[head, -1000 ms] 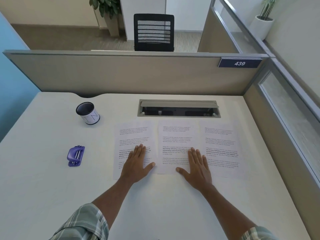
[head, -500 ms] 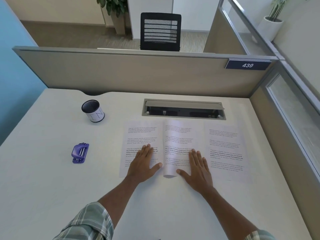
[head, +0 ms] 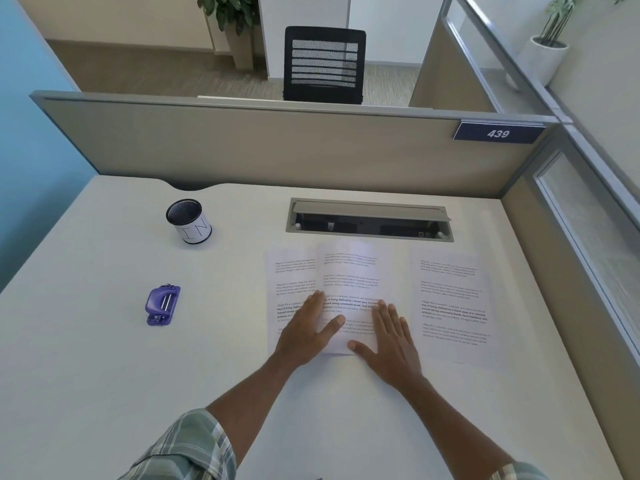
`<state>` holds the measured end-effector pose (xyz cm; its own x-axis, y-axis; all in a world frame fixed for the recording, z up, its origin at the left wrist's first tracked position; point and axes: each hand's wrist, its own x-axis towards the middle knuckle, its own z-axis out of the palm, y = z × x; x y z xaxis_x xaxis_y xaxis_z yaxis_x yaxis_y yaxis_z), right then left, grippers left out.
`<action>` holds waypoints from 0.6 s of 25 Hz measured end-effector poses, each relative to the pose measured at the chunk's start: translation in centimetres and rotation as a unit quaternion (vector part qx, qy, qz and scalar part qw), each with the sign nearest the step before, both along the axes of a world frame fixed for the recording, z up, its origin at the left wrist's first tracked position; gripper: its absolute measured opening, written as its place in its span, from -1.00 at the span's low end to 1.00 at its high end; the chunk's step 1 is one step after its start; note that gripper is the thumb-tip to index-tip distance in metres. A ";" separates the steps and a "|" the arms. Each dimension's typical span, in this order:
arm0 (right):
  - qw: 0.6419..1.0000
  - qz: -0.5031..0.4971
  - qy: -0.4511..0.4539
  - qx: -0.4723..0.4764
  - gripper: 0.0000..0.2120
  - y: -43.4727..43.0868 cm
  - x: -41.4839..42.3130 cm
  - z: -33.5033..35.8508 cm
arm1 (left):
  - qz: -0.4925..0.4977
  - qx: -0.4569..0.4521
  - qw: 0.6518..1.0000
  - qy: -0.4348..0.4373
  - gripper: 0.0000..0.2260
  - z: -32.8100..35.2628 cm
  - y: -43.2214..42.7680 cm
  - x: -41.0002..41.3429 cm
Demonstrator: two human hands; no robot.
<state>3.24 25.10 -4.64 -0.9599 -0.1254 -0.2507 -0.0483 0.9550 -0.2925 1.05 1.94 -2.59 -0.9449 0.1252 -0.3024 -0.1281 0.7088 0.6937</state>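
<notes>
Three printed sheets lie on the white desk [head: 104, 393]. The middle sheet [head: 349, 278] now overlaps the left sheet [head: 289, 282], covering its right part. My left hand [head: 306, 336] lies flat across both, fingers straight, its thumb on the middle sheet. My right hand [head: 389, 344] presses flat on the middle sheet's lower right corner, thumb pointing left. The right sheet [head: 452, 306] lies apart, untouched, with a strip of bare desk between it and the middle sheet.
A purple hole punch [head: 162, 304] lies at the left. A mesh pen cup [head: 188, 221] stands behind it. A cable tray opening [head: 369, 221] sits behind the sheets. Beige partitions [head: 242, 147] bound the desk at the back and right.
The middle sheet has slid left, from beside the left sheet to on top of it, with my right hand pushing it. Both hands have come closer together.
</notes>
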 end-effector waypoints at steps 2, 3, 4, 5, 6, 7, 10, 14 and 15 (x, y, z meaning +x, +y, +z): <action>1.000 0.006 0.000 0.002 0.05 0.0 0.1 0.0 | 0.002 0.010 1.000 -0.001 -0.17 0.2 0.1 -0.1; 1.000 0.008 -0.001 0.001 0.05 -0.1 0.2 0.0 | 0.001 0.006 1.000 0.004 -0.18 0.3 0.1 -0.1; 1.000 0.010 -0.001 0.001 0.05 -0.1 0.1 0.1 | 0.002 -0.002 1.000 0.013 -0.20 0.4 0.0 -0.2; 1.000 0.010 0.001 0.002 0.05 0.0 0.1 0.2 | 0.009 -0.015 1.000 0.023 -0.21 0.5 -0.3 -0.2; 1.000 0.005 0.006 0.001 0.05 0.3 -0.1 0.3 | 0.017 -0.031 0.999 0.034 -0.22 0.6 -0.8 -0.3; 1.000 -0.007 0.014 0.000 0.04 0.7 -0.3 0.5 | 0.025 -0.050 0.997 0.044 -0.23 0.5 -1.5 -0.3; 0.998 -0.064 0.024 0.007 0.03 3.2 -0.9 1.1 | 0.043 -0.102 0.993 0.050 -0.26 0.2 -4.1 -0.3; 0.988 -0.151 0.007 0.012 0.03 7.0 -1.0 1.2 | 0.054 -0.146 0.987 0.042 -0.33 -0.6 -7.1 0.1; 0.987 -0.162 -0.003 0.010 0.03 7.5 -0.9 1.1 | 0.049 -0.153 0.986 0.036 -0.35 -0.8 -7.5 0.2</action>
